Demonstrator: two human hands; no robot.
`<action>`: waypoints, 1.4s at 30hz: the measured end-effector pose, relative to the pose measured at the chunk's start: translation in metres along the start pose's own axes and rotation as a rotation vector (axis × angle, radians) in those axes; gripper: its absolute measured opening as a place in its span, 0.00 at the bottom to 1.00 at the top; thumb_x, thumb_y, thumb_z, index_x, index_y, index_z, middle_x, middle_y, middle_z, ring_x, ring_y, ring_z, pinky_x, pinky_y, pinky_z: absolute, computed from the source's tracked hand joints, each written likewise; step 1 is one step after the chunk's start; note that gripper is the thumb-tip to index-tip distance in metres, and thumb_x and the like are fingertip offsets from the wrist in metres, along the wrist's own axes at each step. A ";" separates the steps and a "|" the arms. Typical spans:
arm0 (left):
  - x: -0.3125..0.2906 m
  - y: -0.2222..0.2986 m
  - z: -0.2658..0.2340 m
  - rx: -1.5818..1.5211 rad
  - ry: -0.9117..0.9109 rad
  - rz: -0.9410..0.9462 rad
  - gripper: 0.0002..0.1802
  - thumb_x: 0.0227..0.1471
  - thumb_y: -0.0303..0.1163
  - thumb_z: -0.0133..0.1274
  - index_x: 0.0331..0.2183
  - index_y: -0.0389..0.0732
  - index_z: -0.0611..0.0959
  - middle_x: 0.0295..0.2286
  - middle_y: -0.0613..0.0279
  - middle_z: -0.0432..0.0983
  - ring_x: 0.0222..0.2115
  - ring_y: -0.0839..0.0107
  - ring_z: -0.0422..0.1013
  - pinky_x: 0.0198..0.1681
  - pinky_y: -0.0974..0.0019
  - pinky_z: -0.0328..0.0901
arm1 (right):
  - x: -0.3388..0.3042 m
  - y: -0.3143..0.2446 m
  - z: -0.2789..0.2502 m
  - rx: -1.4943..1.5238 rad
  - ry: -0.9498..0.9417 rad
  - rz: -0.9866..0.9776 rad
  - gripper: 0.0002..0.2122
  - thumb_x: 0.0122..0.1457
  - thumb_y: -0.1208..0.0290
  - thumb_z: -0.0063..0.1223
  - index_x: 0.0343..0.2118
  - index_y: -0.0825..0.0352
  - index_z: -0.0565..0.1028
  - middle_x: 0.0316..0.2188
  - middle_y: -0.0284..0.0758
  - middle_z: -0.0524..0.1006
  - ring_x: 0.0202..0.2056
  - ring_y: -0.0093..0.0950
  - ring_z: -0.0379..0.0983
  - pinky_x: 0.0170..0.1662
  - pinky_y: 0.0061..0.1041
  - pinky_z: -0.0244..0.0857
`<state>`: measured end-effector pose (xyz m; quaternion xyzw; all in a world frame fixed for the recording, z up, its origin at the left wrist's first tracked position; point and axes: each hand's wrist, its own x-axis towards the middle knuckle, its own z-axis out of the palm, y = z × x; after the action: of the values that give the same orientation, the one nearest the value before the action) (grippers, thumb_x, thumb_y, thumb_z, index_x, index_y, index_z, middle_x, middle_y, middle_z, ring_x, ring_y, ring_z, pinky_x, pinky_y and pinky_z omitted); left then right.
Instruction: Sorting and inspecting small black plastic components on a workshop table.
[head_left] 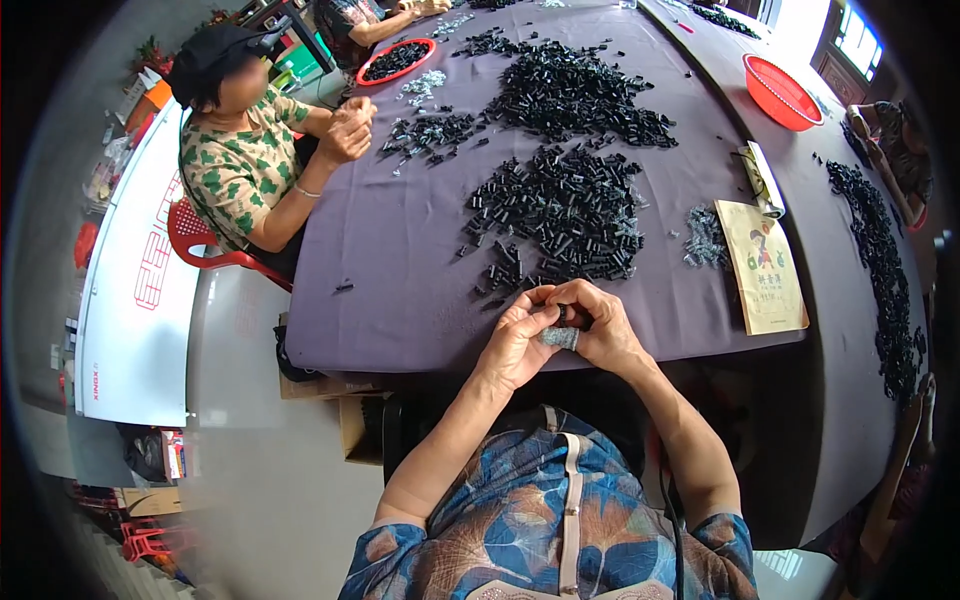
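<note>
At the near edge of the table, my left hand [518, 340] and my right hand [606, 328] meet, with fingers and thumbs bent together. Both pinch a small black piece [566, 314]; its exact shape is partly hidden by the fingertips. A grey, woven-looking wrap [560, 338] shows just below it, between the hands; whether it is worn on a finger cannot be made out. Right beyond my hands lies a heap of small black tube-like pieces [560, 215].
A larger black heap [580, 90] lies farther back. Small clear pieces [705, 238] sit beside a yellowish booklet [765, 268] at right. A red basket [783, 92] stands far right. At left, a seated person [240, 150] works with hands raised; a red tray [396, 62] holds black pieces.
</note>
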<state>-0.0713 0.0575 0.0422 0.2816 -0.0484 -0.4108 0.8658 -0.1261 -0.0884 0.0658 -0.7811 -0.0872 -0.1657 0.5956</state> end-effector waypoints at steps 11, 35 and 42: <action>0.000 -0.003 -0.001 0.009 -0.002 0.002 0.15 0.51 0.23 0.55 0.43 0.41 0.73 0.36 0.60 0.74 0.38 0.68 0.72 0.46 0.63 0.67 | -0.002 0.000 -0.001 -0.019 0.013 -0.029 0.14 0.43 0.82 0.63 0.33 0.68 0.71 0.34 0.32 0.76 0.30 0.21 0.67 0.34 0.20 0.63; -0.004 -0.001 -0.003 0.043 -0.003 0.021 0.20 0.49 0.23 0.58 0.44 0.43 0.73 0.39 0.63 0.72 0.42 0.68 0.70 0.51 0.61 0.64 | -0.001 0.003 -0.001 -0.021 -0.004 -0.058 0.14 0.38 0.87 0.57 0.30 0.64 0.72 0.23 0.28 0.69 0.25 0.24 0.63 0.30 0.22 0.61; -0.003 0.000 -0.002 0.039 0.021 0.008 0.20 0.47 0.22 0.59 0.44 0.42 0.74 0.39 0.62 0.73 0.42 0.68 0.70 0.50 0.62 0.65 | -0.001 0.007 -0.001 0.023 0.009 -0.054 0.15 0.36 0.87 0.56 0.29 0.64 0.72 0.20 0.27 0.66 0.25 0.24 0.62 0.29 0.23 0.60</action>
<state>-0.0728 0.0602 0.0407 0.3025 -0.0482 -0.4034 0.8622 -0.1245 -0.0910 0.0598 -0.7708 -0.1075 -0.1843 0.6003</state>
